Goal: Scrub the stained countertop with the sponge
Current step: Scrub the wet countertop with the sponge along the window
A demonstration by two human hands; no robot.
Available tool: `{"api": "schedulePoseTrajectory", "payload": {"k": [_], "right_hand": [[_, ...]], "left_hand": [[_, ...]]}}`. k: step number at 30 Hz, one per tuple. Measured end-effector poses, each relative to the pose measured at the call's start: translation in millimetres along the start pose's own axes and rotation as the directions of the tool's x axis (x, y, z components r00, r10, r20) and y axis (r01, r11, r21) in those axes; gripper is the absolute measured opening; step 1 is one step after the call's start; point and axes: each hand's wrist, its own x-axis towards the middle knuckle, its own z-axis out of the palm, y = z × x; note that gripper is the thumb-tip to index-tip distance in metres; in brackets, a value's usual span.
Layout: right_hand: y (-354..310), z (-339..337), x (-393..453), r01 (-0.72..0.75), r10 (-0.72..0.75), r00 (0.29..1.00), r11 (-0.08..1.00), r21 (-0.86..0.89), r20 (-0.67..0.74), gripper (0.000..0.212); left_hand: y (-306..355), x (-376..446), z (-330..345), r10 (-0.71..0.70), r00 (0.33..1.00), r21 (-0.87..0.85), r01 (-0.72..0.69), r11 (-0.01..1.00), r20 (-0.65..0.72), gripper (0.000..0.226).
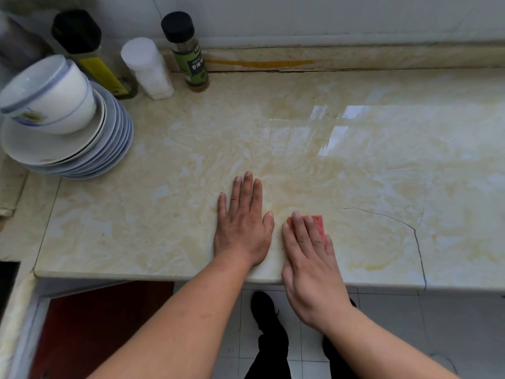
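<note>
A: Two hands are on the countertop (pixel 273 149) in the head view. The left hand (pixel 241 225) lies flat, fingers straight and spread, holding nothing. The right hand (pixel 308 258) presses a red sponge (pixel 319 224) down with straight fingers, just beside the left hand and near the counter's front edge.

B: So the sponge is under the palm, not gripped?

A: It looks pressed flat; I see no curl round it. Only its far corner and right edge show.

B: What could go wrong?

A: I judge the sponge could slip out from under the flat fingers on a hard stroke, since the surface looks glossy and possibly wet beyond the sponge. A long sweep away from the sponge toward the far left could also knock the stack of plates (pixel 82 149) with its bowls (pixel 46 97) on top, which already sits tilted. The crack (pixel 410 228) to the sponge's right may catch its edge.

B: Counts?

A: One sponge. Three bottles stand far beyond it by the wall: a dark-capped one with a yellow label (pixel 87 53), a white shaker (pixel 147 67), a green-labelled spice jar (pixel 187 50). Two bowls appear nested; the plates are too tightly stacked to count surely.
</note>
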Motion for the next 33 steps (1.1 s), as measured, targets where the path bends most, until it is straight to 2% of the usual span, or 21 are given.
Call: {"api": "schedulePoseTrajectory", "payload": {"k": [6,13,20,26,30,33], "right_hand": [[2.6,-27.6,90.2,-0.106,0.106,0.994,0.994,-0.002,-0.021,0.074],[12.2,-11.8,14.9,0.009,-0.009,1.000,1.000,-0.010,-0.022,0.076],[2.0,-20.1,81.7,-0.074,0.074,0.997,0.997,0.000,-0.034,0.073],[15.9,-18.7,26.6,0.108,-0.107,0.994,0.993,-0.040,0.007,0.075],[16.5,-6.5,-15.5,0.131,-0.130,0.991,0.990,-0.047,0.016,0.077],[6.5,-3.3,2.5,0.128,-0.128,0.992,0.991,-0.040,0.020,0.077]], "left_hand": [[-0.7,0.6,-0.7,0.004,1.000,0.000,-0.004,1.000,-0.002,0.075],[0.4,-1.9,-3.6,-0.005,1.000,0.009,0.005,1.000,0.019,0.073],[1.4,-1.4,-5.2,-0.005,1.000,-0.009,0.005,1.000,0.010,0.073],[1.4,-2.7,-6.2,-0.009,1.000,-0.014,0.009,1.000,0.013,0.074],[2.0,-0.7,-6.8,-0.005,1.000,-0.018,0.006,1.000,0.029,0.074],[-3.5,-2.7,-11.4,0.028,0.999,-0.093,-0.025,0.995,0.023,0.073]]}}
